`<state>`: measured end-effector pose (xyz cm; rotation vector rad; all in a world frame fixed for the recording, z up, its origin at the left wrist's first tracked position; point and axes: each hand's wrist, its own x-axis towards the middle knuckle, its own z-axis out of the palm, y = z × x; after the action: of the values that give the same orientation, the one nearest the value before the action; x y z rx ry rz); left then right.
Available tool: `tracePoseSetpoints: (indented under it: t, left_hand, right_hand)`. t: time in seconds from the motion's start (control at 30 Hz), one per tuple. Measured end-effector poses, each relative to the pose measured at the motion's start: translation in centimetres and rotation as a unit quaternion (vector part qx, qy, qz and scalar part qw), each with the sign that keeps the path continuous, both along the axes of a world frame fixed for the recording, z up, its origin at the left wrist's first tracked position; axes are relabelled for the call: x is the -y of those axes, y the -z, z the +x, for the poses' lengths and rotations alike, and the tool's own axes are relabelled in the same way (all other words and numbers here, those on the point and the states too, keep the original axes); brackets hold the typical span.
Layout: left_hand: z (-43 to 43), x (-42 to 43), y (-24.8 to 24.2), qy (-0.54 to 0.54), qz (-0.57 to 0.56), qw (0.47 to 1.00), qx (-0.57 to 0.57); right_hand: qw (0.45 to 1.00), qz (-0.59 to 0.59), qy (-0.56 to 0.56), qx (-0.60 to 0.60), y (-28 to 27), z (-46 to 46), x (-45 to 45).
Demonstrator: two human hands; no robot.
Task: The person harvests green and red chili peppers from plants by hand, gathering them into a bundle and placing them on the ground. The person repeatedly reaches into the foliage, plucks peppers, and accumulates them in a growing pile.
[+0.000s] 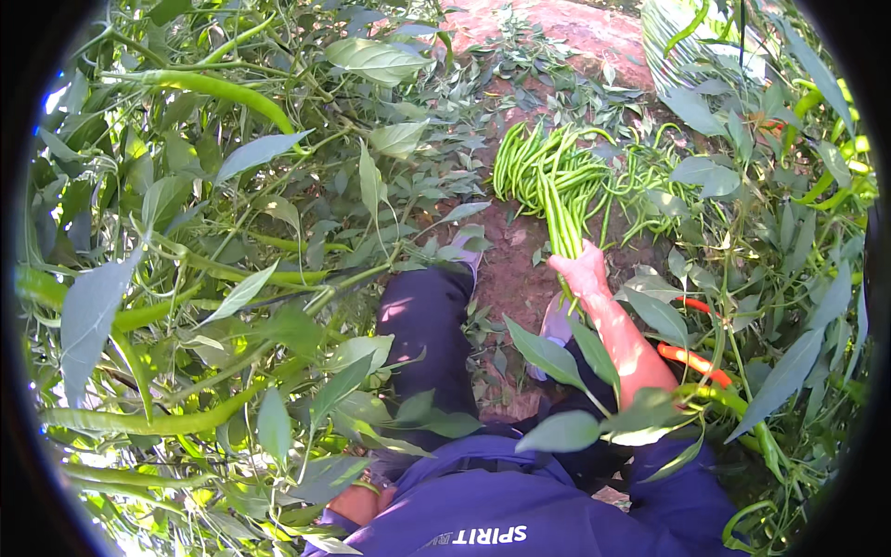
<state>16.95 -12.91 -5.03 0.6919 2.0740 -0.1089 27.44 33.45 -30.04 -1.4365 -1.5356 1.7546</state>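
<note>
My right hand [583, 270] is closed around a bunch of long green chili peppers [561, 216]. The bunch points away from me, and its far end overlaps a heap of green chili peppers [525, 167] on the reddish soil. Low at my left side, my left hand [358, 503] shows only in part behind leaves and beside my shirt. A bit of green lies against it, but its fingers and any hold are hidden.
Chili plants with hanging green peppers [216, 94] crowd the left side. On the right, red peppers [692, 362] hang among leaves. Thinner green peppers [644, 184] lie scattered beside the heap. A striped sheet or sack [672, 52] is at the upper right. Leaves cross before my right forearm.
</note>
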Motion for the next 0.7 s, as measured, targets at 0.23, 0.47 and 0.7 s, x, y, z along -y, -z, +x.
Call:
tracePoseSetpoints:
  t: [0.23,0.47,0.7]
  left_hand:
    - [1.0,-21.7,2.7,-0.021,0.371,0.904,0.212]
    - [-2.7,-42.7,19.9,-0.65,0.386,0.53,0.383]
    - [-8.5,-47.3,22.1,-0.421,0.411,0.749,0.305]
  right_hand:
    - [0.998,0.031,-0.046,-0.009,2.3,0.9,-0.3]
    - [0.974,-0.129,0.174,0.069,4.6,-0.8,4.5]
    - [0.966,-0.063,0.249,-0.005,7.9,-7.9,4.3]
